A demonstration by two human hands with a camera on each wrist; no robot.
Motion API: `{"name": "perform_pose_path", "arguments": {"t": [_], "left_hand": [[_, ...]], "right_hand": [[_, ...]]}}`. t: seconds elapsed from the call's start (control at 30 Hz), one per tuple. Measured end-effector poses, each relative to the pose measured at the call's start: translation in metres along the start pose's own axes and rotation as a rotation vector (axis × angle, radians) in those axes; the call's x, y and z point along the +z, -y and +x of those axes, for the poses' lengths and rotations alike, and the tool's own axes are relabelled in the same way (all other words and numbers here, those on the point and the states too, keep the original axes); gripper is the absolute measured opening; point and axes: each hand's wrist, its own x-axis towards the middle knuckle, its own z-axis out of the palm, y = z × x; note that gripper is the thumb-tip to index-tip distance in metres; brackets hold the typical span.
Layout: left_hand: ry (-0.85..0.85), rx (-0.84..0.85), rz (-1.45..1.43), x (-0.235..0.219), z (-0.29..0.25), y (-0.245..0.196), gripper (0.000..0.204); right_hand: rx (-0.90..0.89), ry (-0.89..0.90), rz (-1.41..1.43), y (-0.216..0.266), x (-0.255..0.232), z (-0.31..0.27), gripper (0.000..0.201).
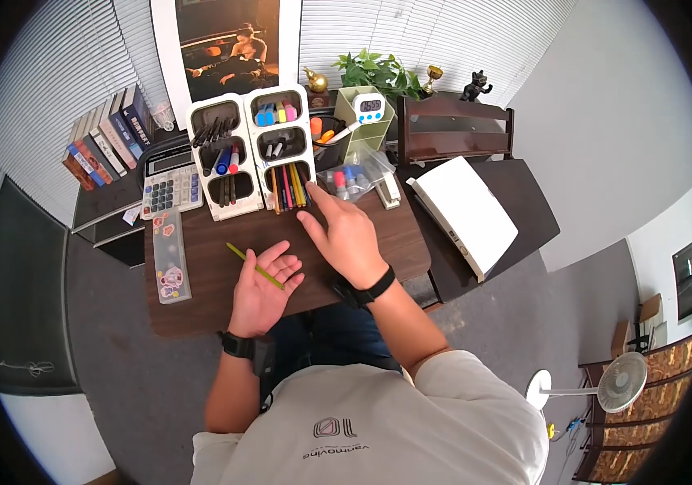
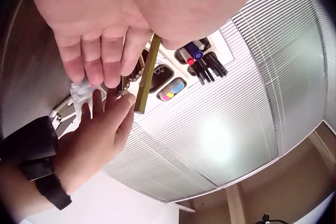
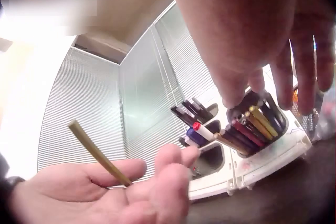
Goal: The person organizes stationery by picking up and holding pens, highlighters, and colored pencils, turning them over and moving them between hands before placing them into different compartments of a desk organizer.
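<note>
My left hand (image 1: 261, 305), palm up over the front of the desk, holds a yellow-green pencil (image 1: 236, 251) at the base of the thumb. The pencil slants across the palm, its middle partly covered by the thumb in the left wrist view. My right hand (image 1: 352, 246) reaches over the desk with fingers extended, holding nothing. Its fingertips are right at the lower compartment of the right white organizer (image 1: 305, 101), where several colored pencils (image 3: 257, 124) stand tilted. The left white organizer (image 1: 250, 198) holds black pens, a blue marker and a red-capped marker (image 1: 234, 158).
A calculator (image 1: 169, 192) and a clear pencil box (image 1: 170, 259) lie at the left. Right of the organizers are a bag of small bottles (image 1: 354, 179), a white stapler (image 1: 388, 192) and a green holder (image 1: 355, 144) with a timer (image 1: 370, 107). A white box (image 1: 469, 212) rests on the side table.
</note>
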Motion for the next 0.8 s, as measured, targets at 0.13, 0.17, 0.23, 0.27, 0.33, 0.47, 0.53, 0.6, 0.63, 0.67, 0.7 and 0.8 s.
{"name": "perform_pose_path", "arguments": {"t": [0.13,0.17,0.23,0.27,0.33,0.47,0.53,0.6,0.63,0.67,0.7,0.8], "left_hand": [[-0.014,0.012,-0.031,0.003,-0.001,0.003,0.065],[-0.012,0.027,-0.025,0.005,-0.002,0.003,0.066],[-0.007,0.033,-0.019,0.008,0.0,0.004,0.067],[0.006,0.031,0.081,0.008,0.001,0.004,0.069],[0.023,0.027,0.188,0.007,0.003,0.005,0.07],[0.109,0.007,0.173,0.01,0.0,0.007,0.071],[0.116,0.02,0.118,0.01,-0.001,0.004,0.07],[0.113,0.015,0.082,0.003,-0.001,0.003,0.07],[0.114,0.018,0.078,0.003,-0.001,0.004,0.07],[0.088,-0.001,0.078,0.004,0.0,0.003,0.068],[0.062,-0.019,0.08,0.004,0.0,0.001,0.066],[0.031,-0.011,0.093,0.006,-0.002,0.001,0.062]], "right_hand": [[-0.084,0.067,0.132,0.012,-0.015,-0.037,0.032],[-0.156,0.173,0.225,0.016,-0.016,-0.052,0.032],[-0.118,0.345,0.37,0.032,-0.016,-0.074,0.029],[-0.111,0.343,0.365,0.03,-0.012,-0.079,0.029],[-0.171,0.246,0.423,0.022,-0.001,-0.087,0.026],[-0.262,0.062,0.404,0.014,-0.018,-0.067,0.02],[-0.163,-0.046,0.338,0.015,-0.031,-0.051,0.021],[-0.157,-0.109,0.211,0.007,-0.031,-0.03,0.022],[-0.175,-0.125,0.148,-0.001,-0.026,-0.019,0.023],[-0.216,-0.131,0.088,-0.01,-0.018,-0.009,0.022],[-0.222,-0.134,0.089,-0.018,-0.009,-0.004,0.022],[-0.254,-0.156,0.003,-0.025,0.011,0.01,0.016]]}}
